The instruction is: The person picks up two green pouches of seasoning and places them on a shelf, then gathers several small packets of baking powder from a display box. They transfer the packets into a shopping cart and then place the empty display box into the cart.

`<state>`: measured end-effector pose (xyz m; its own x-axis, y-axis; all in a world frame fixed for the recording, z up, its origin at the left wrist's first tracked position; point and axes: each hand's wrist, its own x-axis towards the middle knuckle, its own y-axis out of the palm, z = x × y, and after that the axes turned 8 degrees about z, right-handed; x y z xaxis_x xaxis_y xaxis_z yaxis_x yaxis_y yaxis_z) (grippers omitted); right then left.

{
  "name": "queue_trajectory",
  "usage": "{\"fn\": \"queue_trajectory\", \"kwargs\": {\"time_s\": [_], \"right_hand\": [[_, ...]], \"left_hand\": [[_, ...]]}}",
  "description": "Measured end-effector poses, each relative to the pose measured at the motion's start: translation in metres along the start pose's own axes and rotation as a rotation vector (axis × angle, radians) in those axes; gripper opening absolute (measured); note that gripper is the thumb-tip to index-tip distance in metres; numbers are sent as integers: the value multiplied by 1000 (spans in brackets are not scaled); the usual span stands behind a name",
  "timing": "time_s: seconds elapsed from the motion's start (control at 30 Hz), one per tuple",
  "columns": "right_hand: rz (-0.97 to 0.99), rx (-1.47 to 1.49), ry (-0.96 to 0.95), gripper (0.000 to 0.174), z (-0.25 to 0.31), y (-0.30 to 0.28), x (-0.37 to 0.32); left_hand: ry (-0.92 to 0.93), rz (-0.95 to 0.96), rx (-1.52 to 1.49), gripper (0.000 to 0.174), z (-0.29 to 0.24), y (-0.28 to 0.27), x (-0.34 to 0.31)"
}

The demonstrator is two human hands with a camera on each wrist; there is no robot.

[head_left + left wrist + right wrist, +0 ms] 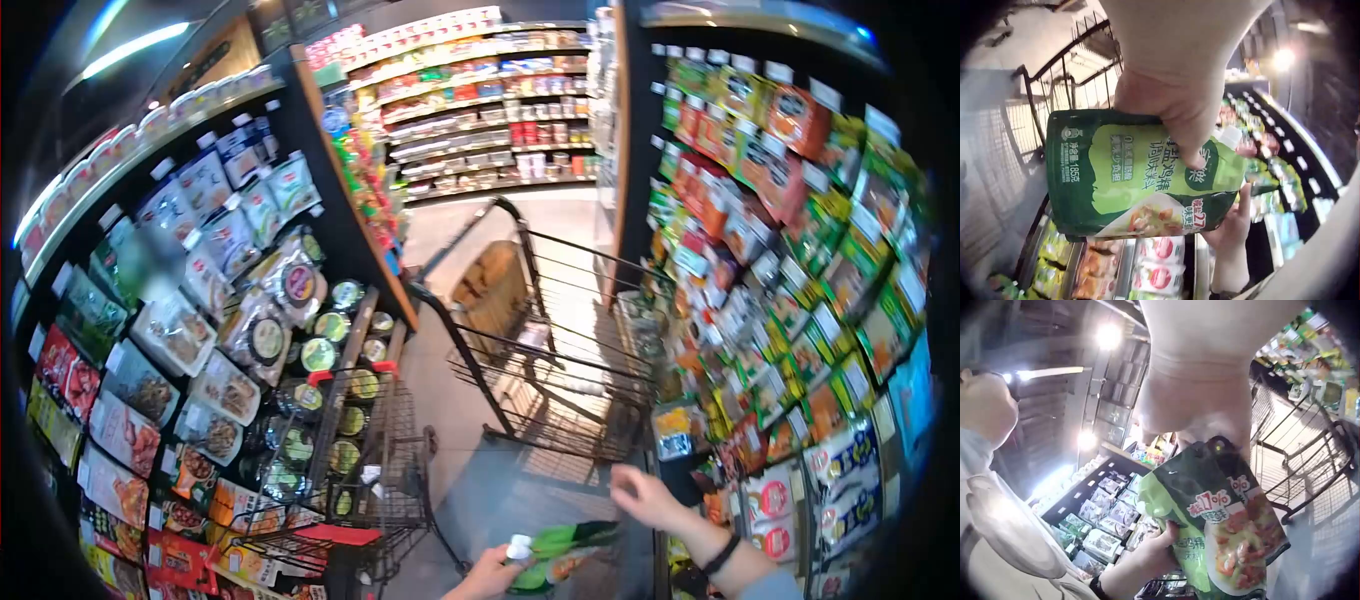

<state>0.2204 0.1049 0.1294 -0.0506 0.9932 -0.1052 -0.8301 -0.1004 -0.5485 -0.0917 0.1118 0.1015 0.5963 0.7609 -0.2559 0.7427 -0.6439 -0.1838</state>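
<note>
My left hand (490, 577) grips a green seasoning pouch (1135, 169) by its white-capped end. In the left wrist view the thumb lies across the printed front. A matching printed face (1260, 515) shows beside the pouch's front in the right wrist view, where the left hand (1154, 550) holds the lower edge. My right hand (645, 500), a black band on its wrist, hovers by the far end of the pouch with fingers loosely bent and nothing held. Part of the right hand (1232, 228) shows behind the pouch in the left wrist view.
A black cart (570, 350) with a brown bag (490, 290) stands ahead, and another cart (370, 480) is at left. Shelves of packets (790, 240) line the right; chilled trays and bags (190, 330) fill the left. Another person (985, 412) appears in the right wrist view.
</note>
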Motion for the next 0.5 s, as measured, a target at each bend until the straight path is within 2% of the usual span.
{"fn": "queue_trajectory", "kwargs": {"time_s": [0.03, 0.07, 0.1, 0.13, 0.17, 0.2, 0.27, 0.3, 0.33, 0.37, 0.4, 0.43, 0.5], "right_hand": [[-122, -106, -87, 42, -3, 5, 39], [-199, -250, -108, 43, -1, 9, 78], [-220, -401, -130, 47, 6, 12, 125], [-237, -605, -159, 55, -3, 20, 173], [-232, -708, -66, 66, -2, 29, 218], [-199, -759, -28, 70, 0, 34, 257], [-126, -850, 27, 76, -3, 41, 323], [-128, -924, -34, 62, -7, 43, 349], [-27, -804, 80, 53, -15, 44, 371], [69, -681, 188, 45, -17, 43, 394], [75, -741, 154, 38, -25, 39, 408], [88, -796, 132, 32, -33, 38, 416], [-64, -718, -74, 27, -53, 40, 434]], "left_hand": [[-74, -46, -106, 20, -17, -19, -3], [-122, -143, -23, 20, -57, -39, -11], [17, -303, -49, 21, -29, -56, -3], [-12, -376, -110, 22, -43, -76, -1], [-45, -449, -168, 23, -57, -95, 0], [-153, -557, -139, 24, -55, -112, 4], [-66, -656, -215, 27, -35, -142, 16], [15, -721, -273, 26, -27, -155, 26], [15, -746, -266, 26, -19, -165, 37], [-66, -805, -181, 33, -26, -176, 49], [-149, -858, -97, 41, -32, -189, 66], [-159, -871, -87, 41, -45, -205, 88], [52, -907, -456, 21, -69, -215, 124]]}}
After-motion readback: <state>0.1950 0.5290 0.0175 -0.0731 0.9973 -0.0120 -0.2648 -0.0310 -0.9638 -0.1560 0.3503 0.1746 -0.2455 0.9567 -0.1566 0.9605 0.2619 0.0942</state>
